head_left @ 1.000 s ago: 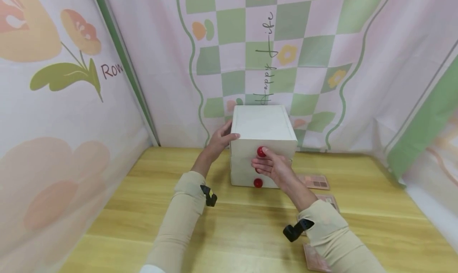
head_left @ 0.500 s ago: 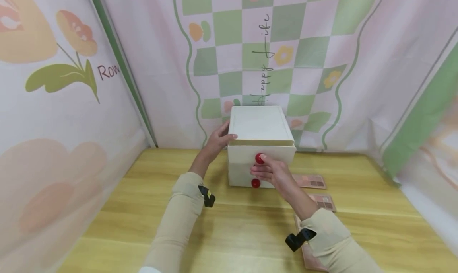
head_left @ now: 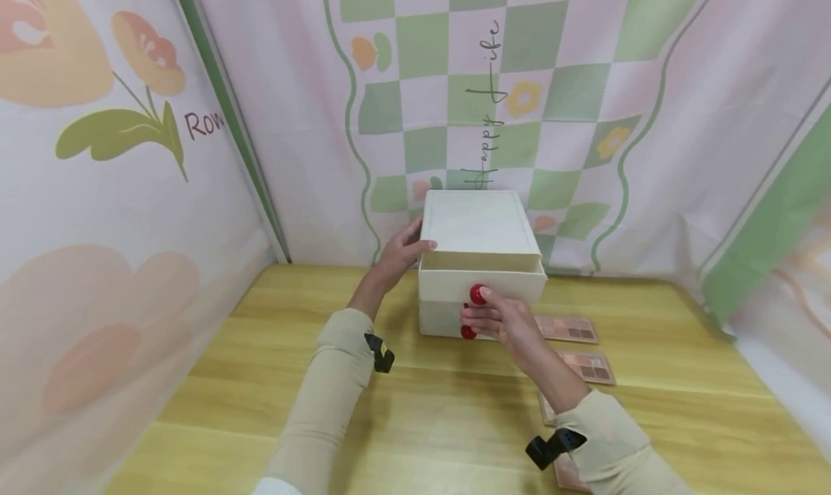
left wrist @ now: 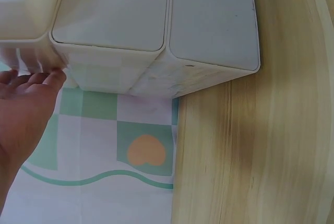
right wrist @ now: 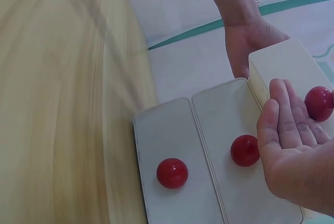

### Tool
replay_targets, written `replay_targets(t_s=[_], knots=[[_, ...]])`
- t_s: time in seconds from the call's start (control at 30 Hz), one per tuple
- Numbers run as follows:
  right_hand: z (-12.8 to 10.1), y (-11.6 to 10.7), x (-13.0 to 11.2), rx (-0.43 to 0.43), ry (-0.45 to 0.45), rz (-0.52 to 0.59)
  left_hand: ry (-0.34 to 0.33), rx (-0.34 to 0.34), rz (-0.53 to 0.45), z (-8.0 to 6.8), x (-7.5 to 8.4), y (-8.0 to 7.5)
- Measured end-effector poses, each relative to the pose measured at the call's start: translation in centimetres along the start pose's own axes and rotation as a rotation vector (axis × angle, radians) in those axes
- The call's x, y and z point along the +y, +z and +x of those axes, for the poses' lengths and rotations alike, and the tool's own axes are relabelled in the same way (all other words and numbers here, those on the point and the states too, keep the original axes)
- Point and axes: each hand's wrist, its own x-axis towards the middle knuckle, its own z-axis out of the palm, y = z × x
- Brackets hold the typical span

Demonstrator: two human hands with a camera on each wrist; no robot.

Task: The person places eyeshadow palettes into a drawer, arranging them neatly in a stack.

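Observation:
A white drawer cabinet [head_left: 477,221] stands on the table against the back curtain. Its top drawer [head_left: 444,286] is pulled partway out, and what little of the inside shows is bare wall. My right hand [head_left: 513,329] pinches this drawer's red knob [head_left: 477,294] with the thumb; its other fingers stretch out below. In the right wrist view the middle knob [right wrist: 245,150] and bottom knob [right wrist: 172,173] sit on closed drawers. My left hand [head_left: 397,255] rests against the cabinet's left side, thumb at the top front corner. The left wrist view shows those fingertips [left wrist: 55,78] touching the side wall.
Right of the cabinet, several flat pinkish palettes lie in a row on the wooden table [head_left: 428,423]: a far palette [head_left: 571,329], another palette [head_left: 594,369], and nearer ones partly under my right forearm. Printed curtains [head_left: 311,120] enclose the table's back and sides.
The top drawer was closed and has slid out toward me, its knob moving with my right hand. My left hand has stayed on the cabinet's side.

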Motion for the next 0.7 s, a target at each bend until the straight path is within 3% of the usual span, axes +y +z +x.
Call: replay_targets(t_s=[0.7], knots=[[-2.3, 0.1, 0.4, -0.055, -0.021, -0.011, 0.002, 0.008, -0.004, 0.2, -0.1, 0.1]])
